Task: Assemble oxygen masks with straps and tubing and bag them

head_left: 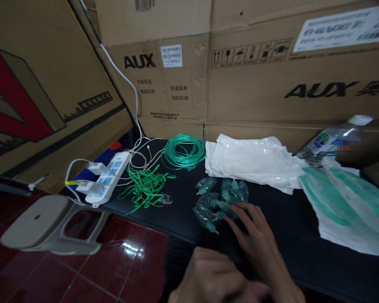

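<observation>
Black worktop against cardboard boxes, red tiled floor at lower left. Clear green-tinted masks clustered just below centre frame — right hand at them, fingers bent with tips touching; can't tell if gripped. Left hand blurred at bottom centre, fingers curled, contents hidden. Step in hand: likely handling one mask; next move seems to call for a secure pinch, separating it from its neighbours. Around: tubing coil above, white packets upper right of masks, green straps left — then power strip, stool far left.
</observation>
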Demonstrator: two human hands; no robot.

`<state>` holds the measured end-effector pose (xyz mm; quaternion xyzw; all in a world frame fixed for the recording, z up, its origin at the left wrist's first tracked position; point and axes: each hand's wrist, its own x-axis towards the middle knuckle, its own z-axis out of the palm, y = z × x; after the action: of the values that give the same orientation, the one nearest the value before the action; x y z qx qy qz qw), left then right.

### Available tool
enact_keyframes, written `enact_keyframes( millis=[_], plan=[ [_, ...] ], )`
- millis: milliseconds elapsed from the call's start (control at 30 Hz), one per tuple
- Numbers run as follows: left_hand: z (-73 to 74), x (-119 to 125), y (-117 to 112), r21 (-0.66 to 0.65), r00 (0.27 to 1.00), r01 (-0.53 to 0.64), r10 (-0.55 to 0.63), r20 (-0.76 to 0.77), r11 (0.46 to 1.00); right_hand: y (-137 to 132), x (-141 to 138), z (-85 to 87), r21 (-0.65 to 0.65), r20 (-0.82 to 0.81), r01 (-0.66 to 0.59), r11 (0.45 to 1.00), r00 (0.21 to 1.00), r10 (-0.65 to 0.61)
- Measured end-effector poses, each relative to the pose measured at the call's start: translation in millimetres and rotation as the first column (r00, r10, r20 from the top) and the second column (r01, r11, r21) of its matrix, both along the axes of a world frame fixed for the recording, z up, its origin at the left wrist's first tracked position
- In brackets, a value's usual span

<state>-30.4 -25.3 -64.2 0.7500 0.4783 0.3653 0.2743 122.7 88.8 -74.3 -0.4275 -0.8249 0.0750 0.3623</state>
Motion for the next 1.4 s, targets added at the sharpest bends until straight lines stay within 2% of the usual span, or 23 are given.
enact_keyframes(
  millis=[33, 67, 133, 200, 233, 367, 500, 633, 733, 933, 1033, 1167, 1233, 1300, 1400],
  plan=[
    [8.4, -18.1, 8.1, -0.003, 0.990, -0.142, 0.142, 0.012, 0.990, 0.4, 1.1, -1.3, -0.015, -0.046, -0.009, 1.000, 0.999, 0.008],
    [14.5, -35.9, 12.1, -0.044, 0.957, -0.288, 0.289, 0.014, 0.957, 1.2, 1.8, -1.6, -0.037, -0.093, -0.021, 0.999, 0.996, 0.017],
    [18.6, -68.5, 12.2, -0.073, 0.836, -0.549, 0.548, -0.031, 0.833, 3.4, 2.2, 1.1, -0.077, -0.154, -0.047, 0.996, 0.988, 0.035],
    [13.8, -95.3, 10.5, -0.028, 0.761, -0.646, 0.642, -0.092, 0.763, 5.9, 1.4, 6.8, -0.141, -0.220, -0.079, 0.987, 0.974, 0.047],
    [9.7, -106.2, 11.5, 0.015, 0.742, -0.663, 0.659, -0.123, 0.749, 7.0, 0.7, 10.0, -0.191, -0.260, -0.091, 0.977, 0.965, 0.039],
    [-3.2, -133.0, 31.0, 0.134, 0.738, -0.630, 0.644, -0.201, 0.765, 7.9, -2.8, 20.0, -0.390, -0.390, -0.112, 0.914, 0.919, -0.054],
    [-3.5, -142.4, 54.3, 0.143, 0.754, -0.598, 0.614, -0.233, 0.789, 3.9, -5.4, 24.7, -0.488, -0.434, -0.101, 0.867, 0.890, -0.140],
    [-3.0, -146.4, 65.2, 0.128, 0.777, -0.562, 0.575, -0.256, 0.817, 1.2, -9.2, 30.1, -0.567, -0.524, -0.137, 0.812, 0.821, -0.227],
    [-4.0, -147.8, 68.6, 0.111, 0.793, -0.550, 0.559, -0.242, 0.828, 2.3, -12.2, 31.6, -0.603, -0.627, -0.192, 0.775, 0.714, -0.311],
    [2.8, -138.8, 70.8, 0.078, 0.797, -0.592, 0.597, -0.094, 0.802, 3.8, -9.1, 28.4, -0.612, -0.786, -0.407, 0.678, 0.405, -0.467],
    [10.5, -122.4, 71.1, 0.021, 0.772, -0.635, 0.635, 0.023, 0.772, 1.5, -5.2, 30.6, -0.583, -0.808, -0.519, 0.625, 0.293, -0.511],
    [21.9, -84.1, 71.2, -0.097, 0.728, -0.648, 0.652, 0.213, 0.756, -4.6, -3.6, 37.1, -0.536, -0.812, -0.631, 0.561, 0.204, -0.547],
    [27.6, -62.9, 70.3, -0.215, 0.680, -0.593, 0.625, 0.383, 0.776, -8.7, -3.7, 39.7, -0.489, -0.807, -0.700, 0.520, 0.136, -0.575],
    [31.8, -45.7, 68.8, -0.339, 0.620, -0.476, 0.583, 0.525, 0.811, -12.9, -3.6, 40.7, -0.427, -0.797, -0.764, 0.484, 0.064, -0.601],
    [33.7, -30.9, 67.8, -0.425, 0.598, -0.333, 0.537, 0.595, 0.842, -18.0, -1.9, 39.5, -0.360, -0.796, -0.801, 0.479, -0.004, -0.605]
  ],
)
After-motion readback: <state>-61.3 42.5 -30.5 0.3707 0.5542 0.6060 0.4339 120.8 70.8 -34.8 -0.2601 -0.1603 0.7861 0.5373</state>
